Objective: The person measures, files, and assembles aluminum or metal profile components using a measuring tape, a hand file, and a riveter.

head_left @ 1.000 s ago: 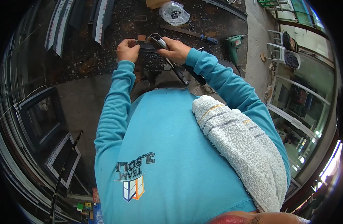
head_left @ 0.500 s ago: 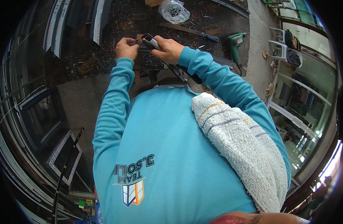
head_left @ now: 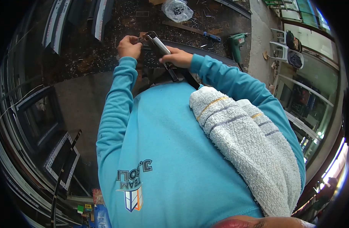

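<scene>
My right hand [head_left: 177, 58] grips a plier-like hand tool [head_left: 160, 45] by its long silver handle, with the thumb along it. The tool's second, black arm slants down toward my waist, so the handles stand apart. Its rounded head reaches my left hand [head_left: 129, 47]. There the left fingers are pinched together at the head, on something small that I cannot make out. Behind both hands a dark metal profile [head_left: 199, 50] lies along the near side of the speckled dark workbench [head_left: 100, 62].
A green power drill [head_left: 237, 45] lies at the bench's right edge. Farther back are a file with a blue handle [head_left: 212, 37] and a clear plastic bag [head_left: 177, 10] of small metal pieces. Long profiles [head_left: 101, 21] lie at left. A towel [head_left: 243, 140] hangs over my shoulder.
My right hand has shifted slightly right and down, and the silver handle now shows more of its length. My left hand stays in nearly the same place, still pinched at the tool's head.
</scene>
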{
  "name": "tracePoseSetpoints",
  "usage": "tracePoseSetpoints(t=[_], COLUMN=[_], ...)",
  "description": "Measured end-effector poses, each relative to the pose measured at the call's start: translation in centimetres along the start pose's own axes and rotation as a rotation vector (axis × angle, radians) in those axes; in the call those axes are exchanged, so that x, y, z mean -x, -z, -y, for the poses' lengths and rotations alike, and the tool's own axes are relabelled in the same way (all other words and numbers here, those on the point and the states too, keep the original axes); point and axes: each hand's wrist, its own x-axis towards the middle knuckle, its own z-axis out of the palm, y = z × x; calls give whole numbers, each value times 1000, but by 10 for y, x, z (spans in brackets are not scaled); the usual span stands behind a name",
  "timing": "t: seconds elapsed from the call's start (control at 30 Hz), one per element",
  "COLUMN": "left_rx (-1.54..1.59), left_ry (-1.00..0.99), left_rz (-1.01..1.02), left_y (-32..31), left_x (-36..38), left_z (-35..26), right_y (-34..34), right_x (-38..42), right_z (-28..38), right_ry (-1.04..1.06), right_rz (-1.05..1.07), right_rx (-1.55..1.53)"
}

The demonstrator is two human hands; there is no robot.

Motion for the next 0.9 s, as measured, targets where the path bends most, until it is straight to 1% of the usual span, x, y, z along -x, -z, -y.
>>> tracePoseSetpoints(t=[0.03, 0.13, 0.23, 0.33, 0.37, 0.47, 0.57, 0.6, 0.67, 0.7, 0.73, 0.8, 0.83, 0.87, 0.9], left_rx=[-2, 3, 9, 14, 22, 14, 37, 51, 52, 46, 0, -76, -69, -12, 41], left_ry=[7, 26, 30, -4, -18, -50, -48, -46, -35, -34, -54, -101, -115, -110, -94], left_rz=[3, 8, -8, -14, -9, 1, 2, 6, 5, 18, 36, 46, 57, 49, 49], left_y=[0, -1, -3, -4, -5, -3, -2, -3, -3, -4, -2, 5, 4, 3, 3], left_x=[0, -2, 0, -3, -5, -3, -3, -4, -10, -7, -4, 0, -3, -6, -4], left_z=[-1, 0, 3, 6, 8, 6, 10, 11, 17, 17, 11, 2, 7, 6, 7], right_y=[-2, -6, -12, -35, -30, -21, -2, 3, 17, 12, 7, -7, 0, 5, 3], right_x=[4, 2, 0, 1, 1, 19, 41, 40, 19, 29, 35, 34, 35, 39, 53], right_z=[-3, -1, 0, -6, -3, 8, 45, 57, 108, 131, 117, 64, 44, 24, 14], right_ry=[-91, -197, -62, 24, -8, 64, 47, 24, -300, -543, -433, -208, -31, 23, -14], right_rz=[-73, -33, -61, -331, -274, -245, -34, -3, 291, 299, 212, 26, 53, 72, 87], right_rx=[52, 170, 266, 393, 441, 550, 768, 855, 862, 703, 758, 894, 731, 463, 275])
